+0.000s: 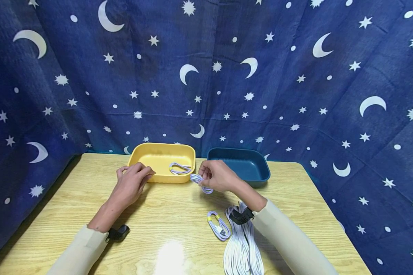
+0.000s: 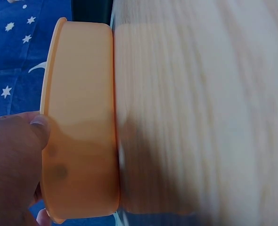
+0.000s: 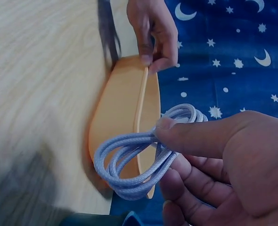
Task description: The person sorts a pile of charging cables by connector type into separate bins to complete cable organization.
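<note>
My right hand (image 1: 221,176) pinches a coiled lavender braided cable (image 3: 134,191) between thumb and fingers, just off the right front corner of a yellow bin (image 1: 165,178). The loops hang in front of the bin's side in the right wrist view. At the bin's left front, my left hand (image 1: 128,186) grips the rim, thumb outside on the wall (image 2: 82,84) and fingers over the edge. Inside the bin, toward its right end, lies another lavender cable (image 1: 182,167). A third coiled lavender cable (image 1: 215,228) with yellow ties and a white USB plug rests on the table.
A dark teal bin (image 1: 261,182) stands right of the yellow one, partly behind my right hand. Below my right wrist lies a large bundle of white cable (image 1: 239,248). A blue star-and-moon curtain (image 1: 213,91) hangs behind the wooden table (image 1: 151,225).
</note>
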Available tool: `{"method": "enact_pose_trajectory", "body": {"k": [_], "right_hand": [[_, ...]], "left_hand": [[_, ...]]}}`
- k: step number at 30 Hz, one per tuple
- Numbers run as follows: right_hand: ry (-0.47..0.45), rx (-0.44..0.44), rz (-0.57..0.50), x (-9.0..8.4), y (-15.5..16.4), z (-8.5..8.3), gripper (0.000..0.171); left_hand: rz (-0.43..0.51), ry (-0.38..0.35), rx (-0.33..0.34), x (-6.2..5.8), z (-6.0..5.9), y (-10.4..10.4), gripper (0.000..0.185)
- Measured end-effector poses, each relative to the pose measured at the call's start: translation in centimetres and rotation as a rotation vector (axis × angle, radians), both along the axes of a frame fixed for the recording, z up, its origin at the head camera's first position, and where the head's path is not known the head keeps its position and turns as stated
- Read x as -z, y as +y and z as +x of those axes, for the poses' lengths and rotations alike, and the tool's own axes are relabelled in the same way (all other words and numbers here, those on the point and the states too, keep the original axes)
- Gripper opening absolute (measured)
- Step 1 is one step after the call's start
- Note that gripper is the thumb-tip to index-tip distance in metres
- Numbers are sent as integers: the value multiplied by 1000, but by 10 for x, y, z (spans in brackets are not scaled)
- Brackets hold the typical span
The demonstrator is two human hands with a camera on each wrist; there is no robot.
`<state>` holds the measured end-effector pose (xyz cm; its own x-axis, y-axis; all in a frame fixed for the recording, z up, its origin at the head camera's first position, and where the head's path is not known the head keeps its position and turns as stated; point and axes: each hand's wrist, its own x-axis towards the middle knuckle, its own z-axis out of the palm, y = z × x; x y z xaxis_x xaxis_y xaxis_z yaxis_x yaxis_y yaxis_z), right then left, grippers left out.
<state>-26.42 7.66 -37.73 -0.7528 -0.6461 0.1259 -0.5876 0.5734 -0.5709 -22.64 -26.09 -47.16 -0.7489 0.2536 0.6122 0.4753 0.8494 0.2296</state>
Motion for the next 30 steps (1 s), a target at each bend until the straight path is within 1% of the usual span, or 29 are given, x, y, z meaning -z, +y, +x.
{"method": "enact_pose_trajectory", "body": {"k": [8, 14, 16, 18, 22, 23, 26, 30], "right_hand": [[-69, 3, -28, -3, -10, -13, 19], [-59, 26, -23, -4, -18, -20, 16], [-61, 34, -39, -4, -20, -23, 15], [-82, 52, -65, -4, -22, -26, 15], [-105, 92, -113, -2, -31, -33, 15], [-101, 103, -122, -2, -33, -34, 15], [-53, 137, -151, 1, -40, -38, 15], [-5, 209, -204, 7, -49, -41, 15]], "left_hand": [[-1, 1, -6, -1, 2, -1, 11], [2, 4, -2, -2, 1, 0, 13], [1, 1, -3, -2, 0, 1, 13], [-3, -2, -4, -2, -1, 2, 13], [-3, -3, -9, -3, 1, 1, 12], [-2, -2, -8, -3, 1, 1, 13], [-2, 1, -8, -3, 1, 0, 13], [-4, 3, -4, -2, 0, 1, 13]]}}
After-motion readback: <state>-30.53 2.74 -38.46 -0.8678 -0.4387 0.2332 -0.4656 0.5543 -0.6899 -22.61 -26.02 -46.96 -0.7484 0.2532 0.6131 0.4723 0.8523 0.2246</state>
